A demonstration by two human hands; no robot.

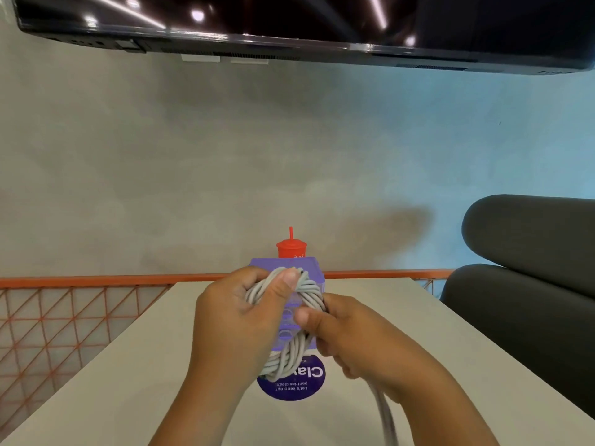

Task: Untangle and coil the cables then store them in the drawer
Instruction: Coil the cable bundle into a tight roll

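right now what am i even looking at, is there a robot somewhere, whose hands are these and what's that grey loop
There is no machine here: a person wears one wide-angle camera on the head, so this single picture looks forward and down at their own two bare hands. The left hand and the right hand both grip a grey cable wound into a coil, held above a pale table. Its loose tail hangs down below the right hand. Behind the coil, on the table, stands a small purple drawer box, with a red cup and straw behind it. A round purple sticker lies on the table under the hands. Above hangs a dark screen; a dark seat is on the right.
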